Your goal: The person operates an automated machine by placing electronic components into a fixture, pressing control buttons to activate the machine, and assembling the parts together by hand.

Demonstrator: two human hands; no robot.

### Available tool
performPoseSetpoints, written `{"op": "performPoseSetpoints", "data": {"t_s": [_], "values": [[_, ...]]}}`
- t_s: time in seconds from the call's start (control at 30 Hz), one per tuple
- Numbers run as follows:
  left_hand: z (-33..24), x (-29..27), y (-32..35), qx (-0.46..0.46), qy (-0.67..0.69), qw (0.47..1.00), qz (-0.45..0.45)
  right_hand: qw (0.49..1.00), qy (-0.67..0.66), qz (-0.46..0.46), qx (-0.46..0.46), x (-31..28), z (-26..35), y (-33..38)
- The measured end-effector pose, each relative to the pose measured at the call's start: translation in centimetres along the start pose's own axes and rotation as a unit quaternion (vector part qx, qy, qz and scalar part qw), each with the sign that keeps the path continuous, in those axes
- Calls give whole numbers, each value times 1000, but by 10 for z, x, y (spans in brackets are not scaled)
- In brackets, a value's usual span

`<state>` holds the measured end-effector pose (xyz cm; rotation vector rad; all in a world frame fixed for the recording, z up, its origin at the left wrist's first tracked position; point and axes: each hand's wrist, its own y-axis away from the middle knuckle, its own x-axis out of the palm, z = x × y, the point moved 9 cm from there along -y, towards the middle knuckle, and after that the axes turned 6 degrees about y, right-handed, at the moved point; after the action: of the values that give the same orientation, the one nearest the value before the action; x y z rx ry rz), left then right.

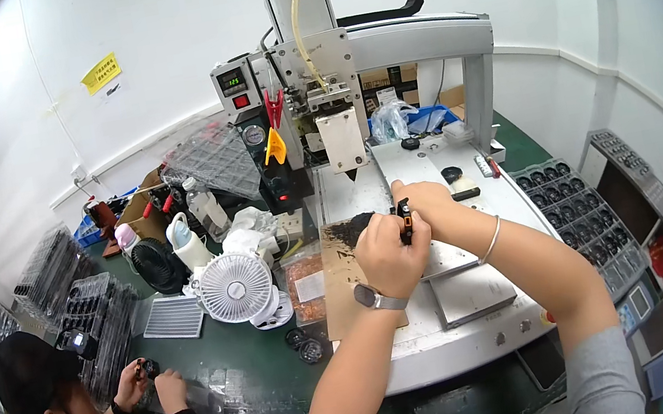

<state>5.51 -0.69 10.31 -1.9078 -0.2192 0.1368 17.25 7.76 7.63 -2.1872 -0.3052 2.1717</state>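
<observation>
— At the bench: what is the machine bed (474,222) made of?

— Brushed metal, matt silver, smooth; the gantry frame (417,39) above has the same finish.

— And the sheet (342,280) under the left hand (391,257)?

— Brown cardboard, dull and rough, smeared dark at its top end.

— The small part (405,219) pinched in the right hand (425,198)?

— Black, possibly plastic with an orange spot; too small to be sure.

— The desk fan (235,288)?

— White plastic, slightly glossy, on a green matt tabletop (245,370).
</observation>
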Motion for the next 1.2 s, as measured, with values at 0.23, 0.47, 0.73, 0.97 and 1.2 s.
{"op": "performPoseSetpoints", "data": {"t_s": [0.23, 0.47, 0.73, 0.97, 1.2], "values": [[-7, 1, 3, -8, 32, 999, 6, 990, -12, 107, 95, 21, -13, -17], [-7, -1, 0, -24, 51, 998, -3, 990, -11, -140, 16, 3, 7, -30], [-1, -2, 5, -57, 55, 997, 4, 996, 53, -67, -14, 54, 11, -40], [-63, -37, -12, -89, 126, 987, 37, 997, 45, -66, 19, 31, 16, -25], [-128, -77, -12, -32, 40, 995, 88, 999, 31, -26, 29, 26, 19, -20]]}}
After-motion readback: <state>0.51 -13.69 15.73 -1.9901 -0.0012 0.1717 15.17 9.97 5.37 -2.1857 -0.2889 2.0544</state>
